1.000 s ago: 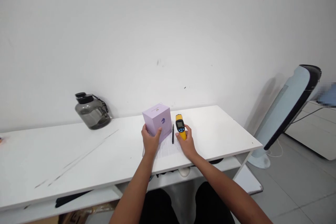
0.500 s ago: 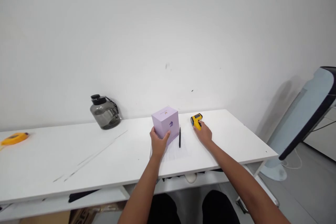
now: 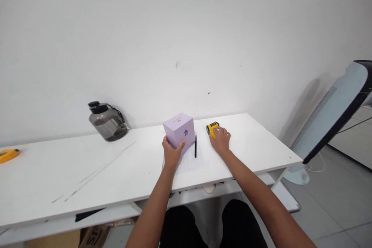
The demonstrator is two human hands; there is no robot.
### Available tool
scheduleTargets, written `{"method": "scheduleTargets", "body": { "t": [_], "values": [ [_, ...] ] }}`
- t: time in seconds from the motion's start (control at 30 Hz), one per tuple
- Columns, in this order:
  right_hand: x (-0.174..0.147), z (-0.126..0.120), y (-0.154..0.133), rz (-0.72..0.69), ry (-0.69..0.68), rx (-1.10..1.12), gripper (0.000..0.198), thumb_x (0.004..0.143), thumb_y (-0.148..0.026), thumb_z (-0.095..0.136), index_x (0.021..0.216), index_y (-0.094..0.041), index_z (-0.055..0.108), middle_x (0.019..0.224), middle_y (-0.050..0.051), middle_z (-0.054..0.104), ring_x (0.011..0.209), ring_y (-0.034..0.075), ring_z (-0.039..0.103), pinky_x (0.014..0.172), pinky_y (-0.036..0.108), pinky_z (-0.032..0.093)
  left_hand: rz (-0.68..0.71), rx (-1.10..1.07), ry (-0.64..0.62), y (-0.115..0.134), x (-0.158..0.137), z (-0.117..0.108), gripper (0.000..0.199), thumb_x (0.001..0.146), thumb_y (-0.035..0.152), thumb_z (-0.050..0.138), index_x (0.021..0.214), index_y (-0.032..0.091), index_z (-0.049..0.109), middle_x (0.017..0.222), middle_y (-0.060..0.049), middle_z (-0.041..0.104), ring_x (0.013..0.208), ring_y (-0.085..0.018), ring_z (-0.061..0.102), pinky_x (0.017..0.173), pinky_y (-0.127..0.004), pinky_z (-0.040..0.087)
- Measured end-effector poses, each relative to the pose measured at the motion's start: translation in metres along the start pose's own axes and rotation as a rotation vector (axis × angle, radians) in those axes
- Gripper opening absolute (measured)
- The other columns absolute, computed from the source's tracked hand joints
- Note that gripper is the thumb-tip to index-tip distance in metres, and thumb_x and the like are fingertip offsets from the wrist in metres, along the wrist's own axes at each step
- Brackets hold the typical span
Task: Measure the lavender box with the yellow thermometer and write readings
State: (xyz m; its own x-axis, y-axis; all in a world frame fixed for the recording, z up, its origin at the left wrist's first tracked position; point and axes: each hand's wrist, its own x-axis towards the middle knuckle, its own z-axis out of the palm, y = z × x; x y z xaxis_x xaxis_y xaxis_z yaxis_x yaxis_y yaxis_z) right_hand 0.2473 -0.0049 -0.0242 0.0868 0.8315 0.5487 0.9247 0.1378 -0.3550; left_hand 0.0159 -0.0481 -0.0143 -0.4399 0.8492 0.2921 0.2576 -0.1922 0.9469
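My left hand (image 3: 172, 154) grips a lilac box (image 3: 179, 132) low down, thumb on the front face and fingers on its left side. The box stands tilted in view over a printed paper sheet (image 3: 188, 164). A black pen (image 3: 195, 147) lies on the paper just right of the box. My right hand (image 3: 221, 141) is over the handle of a yellow and black infrared thermometer (image 3: 213, 127) lying on the white table. Its thumb touches the thermometer, while the other fingers are spread to the right. The handle is partly hidden beneath the hand.
A dark clear water jug (image 3: 109, 122) stands on the table (image 3: 116, 178) near the wall. An orange tape measure (image 3: 8, 155) lies at the far left. Right of the table stands a tilted pale-blue and black panel (image 3: 334, 112). Cardboard (image 3: 94, 236) sits below the table.
My right hand's fingers have loosened from the thermometer's handle and spread out. My left hand keeps its hold on the box. The whole view has shifted slightly.
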Motion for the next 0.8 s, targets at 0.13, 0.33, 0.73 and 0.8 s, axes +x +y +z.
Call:
{"method": "scheduleTargets", "body": {
  "t": [0.13,0.33,0.73,0.8],
  "values": [
    [-0.007,0.001,-0.006,-0.413,-0.074,0.2,0.035,0.087,-0.009,0.048,0.111,-0.018,0.071,0.118,0.015,0.066,0.119,0.028,0.052,0.103,0.049,0.036,-0.022,-0.032,-0.013,0.001,0.0,0.001,0.098,0.069,0.044,0.081,0.144,0.022,0.021,0.149,-0.018,0.033,0.136,-0.029,0.043,0.111,-0.047,0.041],
    [-0.015,0.003,-0.014,-0.725,-0.265,0.301,0.068,0.071,0.009,0.042,0.122,-0.029,0.068,0.14,0.007,0.057,0.131,0.024,0.048,0.096,0.043,0.046,0.002,-0.048,0.009,0.003,-0.001,0.002,0.103,0.068,0.042,0.081,0.146,0.024,0.015,0.146,-0.018,0.036,0.135,-0.029,0.045,0.11,-0.047,0.042],
    [-0.017,-0.004,-0.019,-0.301,-0.161,0.384,0.034,0.097,-0.028,0.042,0.116,-0.019,0.068,0.1,0.011,0.07,0.094,0.024,0.061,0.087,0.038,0.046,0.007,0.235,0.046,-0.003,0.006,-0.005,0.093,0.074,0.059,0.069,0.15,0.023,0.03,0.151,-0.018,0.03,0.145,-0.034,0.022,0.117,-0.054,0.028],
    [-0.017,-0.006,-0.021,-0.295,-0.255,0.326,0.033,0.097,-0.037,0.046,0.11,-0.02,0.071,0.093,0.009,0.072,0.087,0.023,0.063,0.086,0.037,0.043,0.01,0.225,0.044,-0.004,0.007,-0.005,0.092,0.074,0.059,0.07,0.15,0.023,0.032,0.152,-0.017,0.031,0.146,-0.033,0.023,0.117,-0.052,0.03]
  ]
}}
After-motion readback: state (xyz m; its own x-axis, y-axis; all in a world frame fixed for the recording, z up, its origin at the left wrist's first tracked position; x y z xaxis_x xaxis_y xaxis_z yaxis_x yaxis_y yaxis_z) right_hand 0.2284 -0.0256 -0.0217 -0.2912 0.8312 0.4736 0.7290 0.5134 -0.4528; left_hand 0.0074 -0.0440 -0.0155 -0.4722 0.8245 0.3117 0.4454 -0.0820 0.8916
